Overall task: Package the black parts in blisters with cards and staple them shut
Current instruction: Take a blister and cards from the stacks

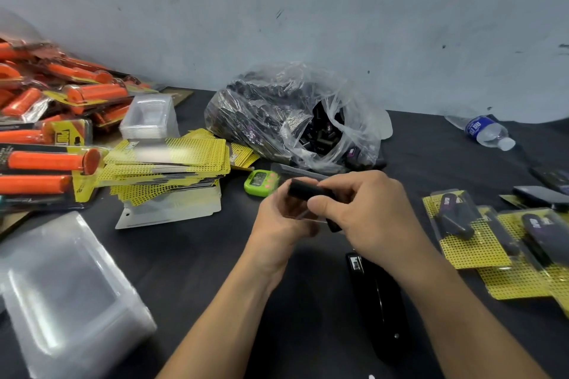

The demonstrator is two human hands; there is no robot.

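Note:
Over the middle of the dark table, my right hand (pixel 357 212) grips a black cylindrical part (pixel 303 189). My left hand (pixel 281 218) holds a clear blister (pixel 303 215) just under it, fingers curled round its edge. A second black part shows below my right fingers. Behind my hands lies a clear plastic bag (pixel 286 114) full of black parts. Yellow dotted cards (pixel 172 160) are stacked at the left. A black stapler (pixel 378 298) lies under my right forearm. Finished packs (pixel 480 237) lie at the right.
Orange-handled packaged goods (pixel 52 132) are piled at the far left. Stacks of empty clear blisters (pixel 61 292) stand at the front left and at the back (pixel 151 115). A green timer (pixel 261 183) sits beside the cards. A water bottle (pixel 486 131) lies at the back right.

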